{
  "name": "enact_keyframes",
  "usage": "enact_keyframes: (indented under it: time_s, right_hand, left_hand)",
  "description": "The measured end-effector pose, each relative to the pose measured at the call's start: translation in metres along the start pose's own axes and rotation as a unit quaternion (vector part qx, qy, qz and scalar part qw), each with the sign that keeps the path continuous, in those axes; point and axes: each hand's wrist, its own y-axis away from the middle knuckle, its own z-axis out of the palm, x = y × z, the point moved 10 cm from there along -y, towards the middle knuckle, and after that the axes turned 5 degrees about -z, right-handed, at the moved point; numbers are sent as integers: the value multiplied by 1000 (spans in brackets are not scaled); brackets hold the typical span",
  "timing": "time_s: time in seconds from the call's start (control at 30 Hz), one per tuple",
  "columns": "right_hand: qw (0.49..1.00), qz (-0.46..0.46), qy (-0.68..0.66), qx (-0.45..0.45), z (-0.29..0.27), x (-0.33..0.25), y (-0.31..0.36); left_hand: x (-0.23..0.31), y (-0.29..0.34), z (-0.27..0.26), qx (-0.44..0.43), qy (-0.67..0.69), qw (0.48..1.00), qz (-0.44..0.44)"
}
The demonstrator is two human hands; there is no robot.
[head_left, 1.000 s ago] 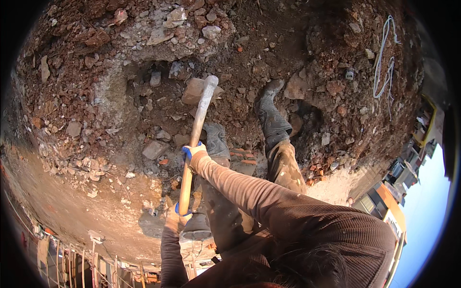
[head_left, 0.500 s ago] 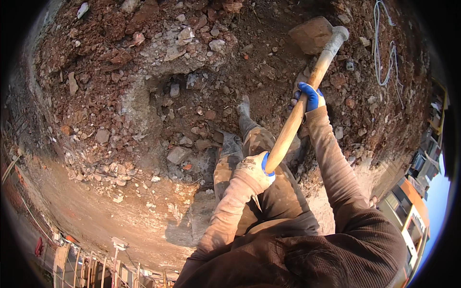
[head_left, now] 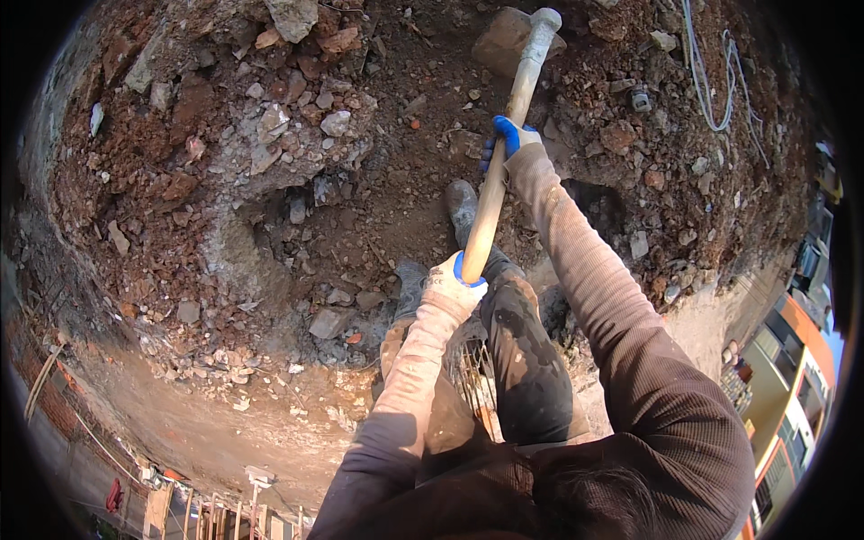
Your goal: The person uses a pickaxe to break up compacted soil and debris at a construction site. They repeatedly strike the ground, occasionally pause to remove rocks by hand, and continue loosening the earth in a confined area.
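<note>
A hoe with a pale wooden handle (head_left: 491,200) slants across the middle, its broad brown blade (head_left: 500,43) low over or against the dirt at the far side. I cannot tell whether the blade touches the ground. My left hand (head_left: 453,284), in a white glove with a blue palm, is closed round the handle's near end. Farther up the handle, my right hand (head_left: 515,144) grips it in a matching glove, blue fingers wrapped round the wood. Beneath the handle, my boots (head_left: 463,209) stand in the loose soil.
Broken stones and reddish dirt (head_left: 171,189) lie all around. A large rock (head_left: 292,18) sits at the far left, a grey stone (head_left: 329,322) beside my boots. A pale cable (head_left: 711,85) loops at the far right. Wooden stakes (head_left: 216,520) stand at the near left.
Both hands and the hoe have swung left and farther away from me. The handle now stands steeper in view, and both arms are stretched out more.
</note>
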Motion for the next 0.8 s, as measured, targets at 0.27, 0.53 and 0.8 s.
enact_keyframes:
  time_s: [0.27, 0.53, 0.8]
  right_hand:
    - [914, 30, 405, 17, 11, 173, -28]
    - [870, 97, 480, -53, 11, 271, 32]
    - [824, -13, 565, -50, -22, 226, -99]
  left_hand:
    - [-168, 66, 79, 64, 166, 965, -193]
    - [-200, 149, 91, 76, 297, 913, -268]
    - [-136, 89, 221, 30, 412, 875, -253]
